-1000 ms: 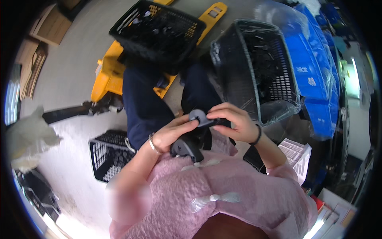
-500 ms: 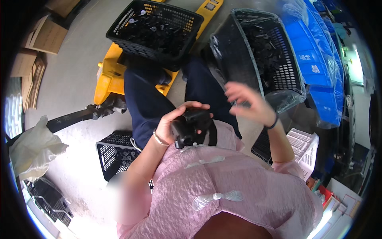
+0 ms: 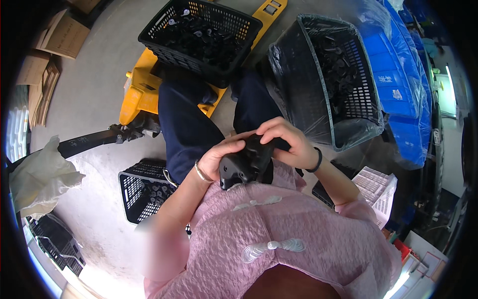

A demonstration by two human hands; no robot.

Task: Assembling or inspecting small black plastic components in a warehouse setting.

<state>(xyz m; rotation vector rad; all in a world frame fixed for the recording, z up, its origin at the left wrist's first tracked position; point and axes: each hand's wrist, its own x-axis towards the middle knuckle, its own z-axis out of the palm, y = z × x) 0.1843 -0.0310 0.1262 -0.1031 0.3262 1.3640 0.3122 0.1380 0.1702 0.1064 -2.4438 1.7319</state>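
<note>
A black moulded plastic part (image 3: 244, 167) with small round holes rests in my lap, against the pink top. My left hand (image 3: 219, 158) is wrapped round its left side, the thumb lying along the top. My right hand (image 3: 290, 143) is closed at the part's upper right end, with bent fingertips pressed on it. Beyond my knees stands a black crate (image 3: 199, 62) of small black parts. To its right is another black crate (image 3: 326, 94), lined with clear film and also holding black parts. The underside of the held part is hidden.
A yellow pallet truck (image 3: 142, 102) lies under the far crate. Blue bins (image 3: 398, 89) wrapped in film line the right side. A small black crate (image 3: 132, 199) stands by my left leg, and a white crate (image 3: 376, 187) at my right. Cardboard boxes (image 3: 64, 37) are at far left.
My right hand has come from the right, near the lined crate, down to the black plastic part and closed on it. The part has turned in my left hand.
</note>
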